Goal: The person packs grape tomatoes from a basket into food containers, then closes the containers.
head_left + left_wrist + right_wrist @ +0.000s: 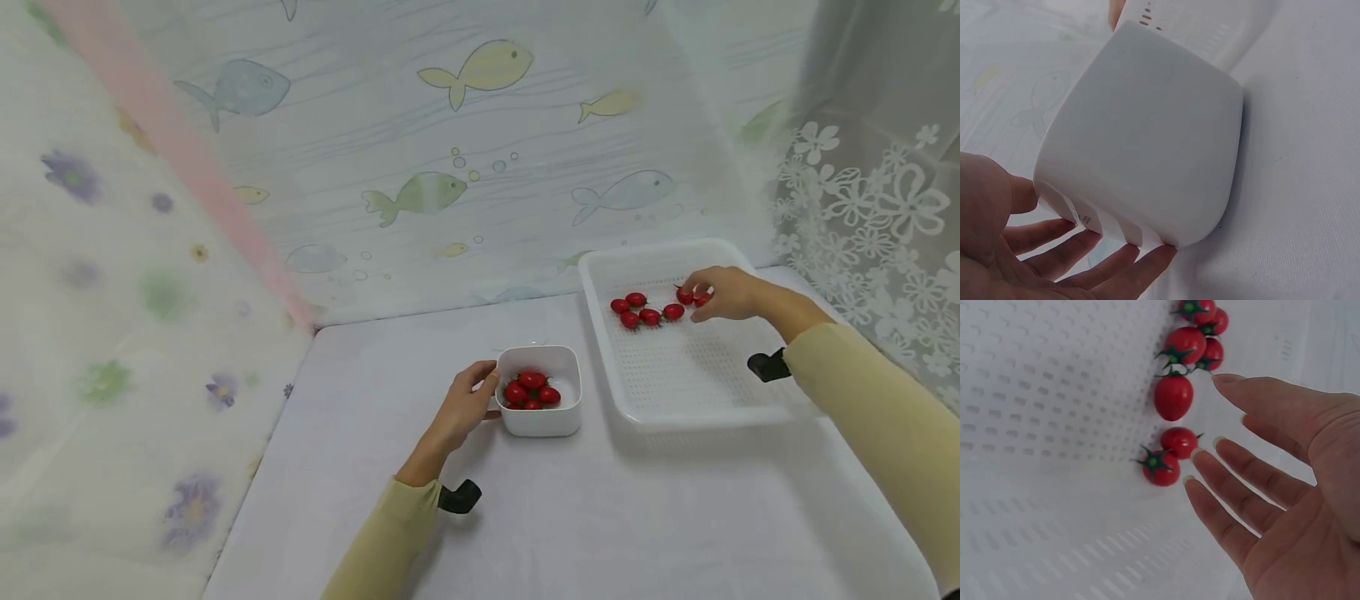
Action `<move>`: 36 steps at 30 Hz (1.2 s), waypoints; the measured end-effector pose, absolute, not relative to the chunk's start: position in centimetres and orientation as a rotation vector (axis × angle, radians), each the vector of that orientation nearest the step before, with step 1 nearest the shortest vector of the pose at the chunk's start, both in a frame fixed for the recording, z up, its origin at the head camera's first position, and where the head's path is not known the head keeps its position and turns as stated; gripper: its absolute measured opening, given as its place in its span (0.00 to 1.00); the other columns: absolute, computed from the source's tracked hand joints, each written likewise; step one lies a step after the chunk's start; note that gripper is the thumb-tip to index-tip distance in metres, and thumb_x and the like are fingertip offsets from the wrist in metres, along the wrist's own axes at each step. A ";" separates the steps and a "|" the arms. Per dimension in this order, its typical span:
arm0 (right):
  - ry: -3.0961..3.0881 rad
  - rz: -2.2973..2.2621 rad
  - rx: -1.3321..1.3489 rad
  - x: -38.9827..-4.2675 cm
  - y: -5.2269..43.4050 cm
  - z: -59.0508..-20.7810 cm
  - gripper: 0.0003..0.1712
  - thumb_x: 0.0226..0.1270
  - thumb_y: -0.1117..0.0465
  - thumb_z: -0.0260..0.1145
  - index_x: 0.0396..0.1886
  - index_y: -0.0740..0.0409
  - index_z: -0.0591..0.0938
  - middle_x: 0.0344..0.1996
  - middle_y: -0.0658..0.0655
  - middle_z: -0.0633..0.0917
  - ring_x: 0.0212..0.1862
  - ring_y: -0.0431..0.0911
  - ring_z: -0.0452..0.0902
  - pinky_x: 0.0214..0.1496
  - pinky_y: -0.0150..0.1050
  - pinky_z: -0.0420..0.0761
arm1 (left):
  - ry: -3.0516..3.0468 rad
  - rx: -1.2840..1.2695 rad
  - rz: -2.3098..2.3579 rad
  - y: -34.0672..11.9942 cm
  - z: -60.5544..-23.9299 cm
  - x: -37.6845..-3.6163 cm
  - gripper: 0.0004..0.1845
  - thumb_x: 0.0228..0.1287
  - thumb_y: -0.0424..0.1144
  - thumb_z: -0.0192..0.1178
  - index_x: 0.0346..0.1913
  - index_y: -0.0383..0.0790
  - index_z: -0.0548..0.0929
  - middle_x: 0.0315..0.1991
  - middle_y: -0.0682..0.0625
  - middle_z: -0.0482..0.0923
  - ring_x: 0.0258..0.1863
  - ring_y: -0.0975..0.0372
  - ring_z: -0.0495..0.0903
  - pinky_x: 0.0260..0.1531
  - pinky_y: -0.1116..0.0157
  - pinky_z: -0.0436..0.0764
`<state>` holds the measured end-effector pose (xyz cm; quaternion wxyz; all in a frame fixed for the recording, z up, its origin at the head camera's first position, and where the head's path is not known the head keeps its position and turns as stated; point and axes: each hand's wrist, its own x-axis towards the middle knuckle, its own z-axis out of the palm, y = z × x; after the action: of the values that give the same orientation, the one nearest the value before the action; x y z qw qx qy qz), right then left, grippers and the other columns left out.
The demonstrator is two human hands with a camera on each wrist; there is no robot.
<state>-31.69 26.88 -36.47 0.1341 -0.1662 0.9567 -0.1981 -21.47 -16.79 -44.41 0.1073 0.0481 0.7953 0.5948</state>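
My left hand (pixel 461 408) is at the left side of a small white square container (pixel 542 423), fingertips touching its outer wall. In the left wrist view the thumb lies by the rim and the fingers are spread along that wall. Several cherry tomatoes (pixel 532 380) lie inside the container. On the right, my right hand (pixel 726 292) reaches over a white perforated basket (pixel 611 367). Its fingers are spread, the tips close beside two cherry tomatoes (pixel 1179 442) at one end of a loose row, and nothing is gripped in the right wrist view.
Both containers stand on a white-covered table (pixel 525 517), the basket to the right of the small container. A fish-print curtain (pixel 420 250) hangs behind, a flower-print sheet (pixel 112 333) at left and a lace curtain (pixel 885 200) at right.
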 end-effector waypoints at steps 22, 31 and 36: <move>2.695 -0.619 -0.440 -33.8 26.5 -40.9 0.38 0.65 0.64 0.71 0.69 0.75 0.67 0.61 0.81 0.72 0.63 0.73 0.67 0.66 0.73 0.68 | 2.332 0.143 1.758 -16.7 -44.6 -21.2 0.23 0.83 0.43 0.49 0.72 0.36 0.71 0.75 0.38 0.64 0.67 0.42 0.73 0.47 0.54 0.89; 2.705 -0.592 -0.426 -34.2 26.2 -41.3 0.33 0.66 0.64 0.70 0.66 0.76 0.70 0.58 0.80 0.74 0.60 0.72 0.69 0.63 0.70 0.73 | 2.339 0.147 1.764 -16.7 -44.6 -21.1 0.23 0.83 0.43 0.49 0.72 0.36 0.71 0.75 0.38 0.64 0.67 0.42 0.72 0.47 0.53 0.89; 2.739 -0.563 -0.441 -34.6 26.2 -41.7 0.29 0.64 0.63 0.71 0.59 0.78 0.74 0.49 0.76 0.78 0.53 0.68 0.74 0.56 0.65 0.78 | 2.346 0.140 1.753 -16.6 -44.5 -21.1 0.23 0.83 0.44 0.49 0.72 0.36 0.71 0.75 0.38 0.64 0.67 0.42 0.73 0.48 0.53 0.89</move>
<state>-34.63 26.24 -41.71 0.1550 -0.1539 0.9559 -0.1965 -21.10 -16.61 -44.50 0.1045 0.0476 0.7958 0.5946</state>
